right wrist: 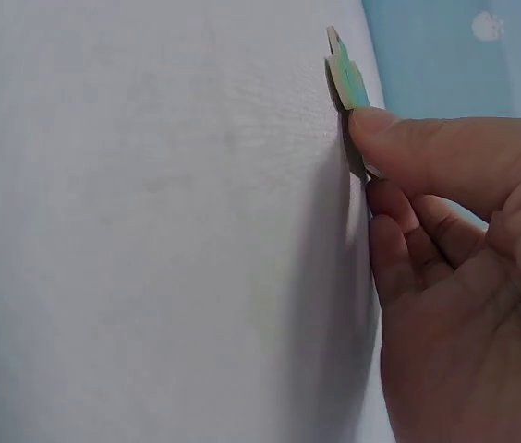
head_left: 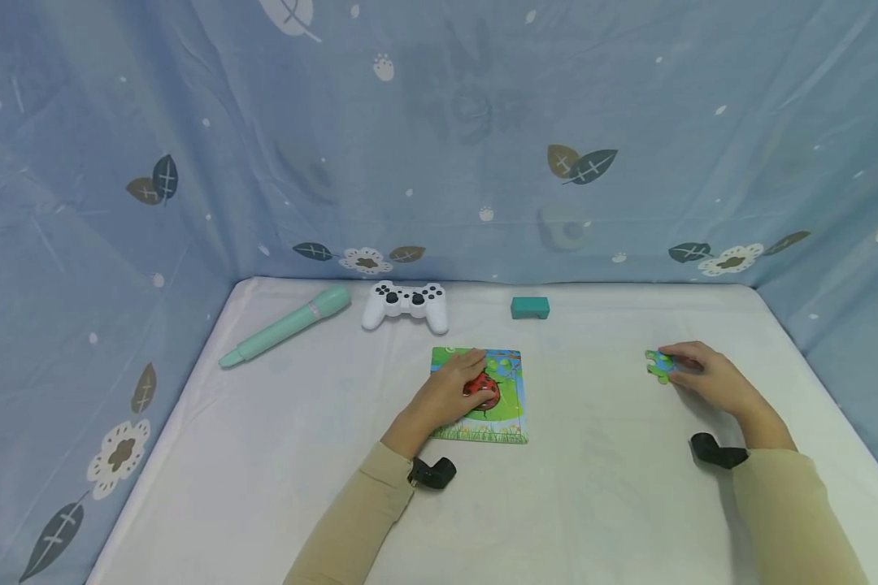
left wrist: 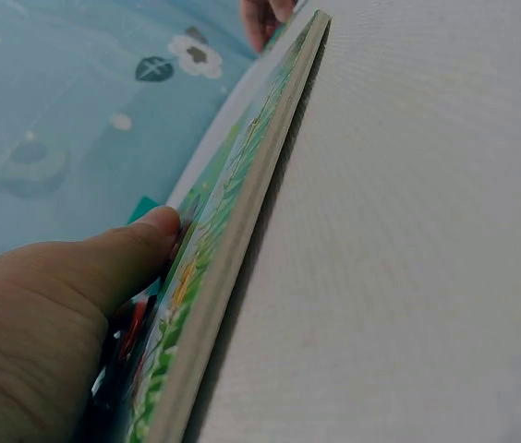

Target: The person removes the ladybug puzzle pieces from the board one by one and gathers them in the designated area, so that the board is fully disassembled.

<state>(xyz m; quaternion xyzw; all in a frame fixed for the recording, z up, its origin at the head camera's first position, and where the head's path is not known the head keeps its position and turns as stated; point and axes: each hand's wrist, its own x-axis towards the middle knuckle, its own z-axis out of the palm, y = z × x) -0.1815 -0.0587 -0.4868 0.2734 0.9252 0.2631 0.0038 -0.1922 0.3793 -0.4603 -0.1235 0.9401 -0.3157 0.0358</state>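
Observation:
A square puzzle board (head_left: 512, 410) with a red ladybug on green leaves lies flat near the middle of the white table. On its left part rests my left hand (head_left: 442, 398), the thumb stretched across the ladybug. Seen from the left wrist, the thumb (left wrist: 140, 245) lies over the top face of the board (left wrist: 233, 221), whose pale edge shows. Well to the right, my right hand (head_left: 713, 386) pinches a small green and blue puzzle piece (head_left: 658, 366) between thumb and fingers. The right wrist view has that puzzle piece (right wrist: 348, 78) on edge, close to the table surface.
Behind the board lie a white game controller (head_left: 406, 304) and a teal block (head_left: 530, 307). A mint-green pen-shaped stick (head_left: 285, 329) lies at the back left. Blue patterned cloth (head_left: 475, 146) hangs at the back and sides of the white table (head_left: 585, 504).

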